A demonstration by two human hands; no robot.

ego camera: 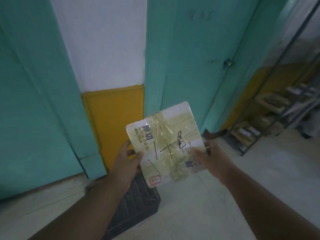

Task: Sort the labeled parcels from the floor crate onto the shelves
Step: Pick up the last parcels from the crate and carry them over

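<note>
Parcel (164,142) out of crate, held up at mid-frame between both hands, not yet shelved. Flat, pale, wrapped in clear tape; handwritten black marks and a small red stamp on upper face, printed characters near left edge, none legible enough to read off a destination. Left hand (127,161) clamped on near-left edge, thumb over top face, fingers curled beneath. Right hand (210,159) clamped on right edge, thumb on top face, remaining fingers mostly hidden behind parcel. Crate (136,203) dark, slatted, on pale floor (216,205) directly below parcel and near left forearm; interior largely hidden by arm and parcel, so count of remaining parcels could not be told. Shelves (270,115) seen at far right, well apart from parcel, metal-framed, blurred; several tiers already carrying boxes or bundles, but whether any came from this crate could not be judged. Teal door panels, white and yellow wall behind. Judged stage: one parcel lifted and apparently under inspection of its label; carrying to the shelves and placing on correct tier outstanding. Overall progress judged as mid-cycle for this item, total remaining unknown.
</note>
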